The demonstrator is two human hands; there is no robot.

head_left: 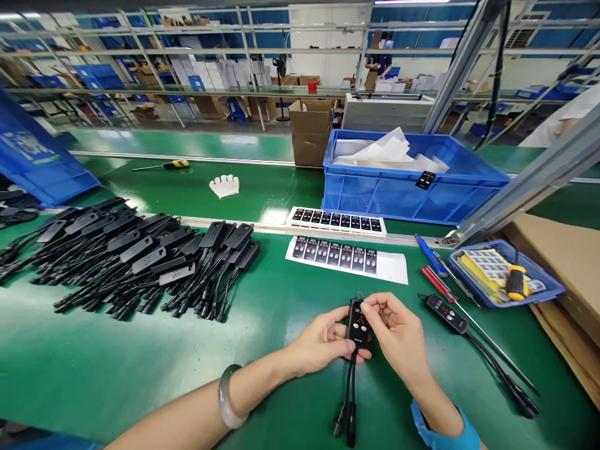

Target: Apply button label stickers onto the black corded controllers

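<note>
A small black controller [359, 324] with red buttons and two cables hanging toward me sits between both hands above the green table [140, 369]. My left hand [323, 342] grips its lower body from the left, fingers curled round it. From the right, my right hand [398, 331] pinches its upper face with thumb and fingertips. A label sheet [344, 257] with black stickers lies just beyond the hands, and a second sheet [336, 220] rests on the conveyor rail. A finished controller [446, 312] with its cable lies to the right.
A large pile of black controllers [131, 256] covers the left table. A blue crate [407, 187] with white sheets stands behind, a small blue tray [509, 275] and screwdrivers [434, 259] at right. A white glove [225, 185] and cardboard box [310, 131] sit farther back. A person's sleeve [562, 115] shows at far right.
</note>
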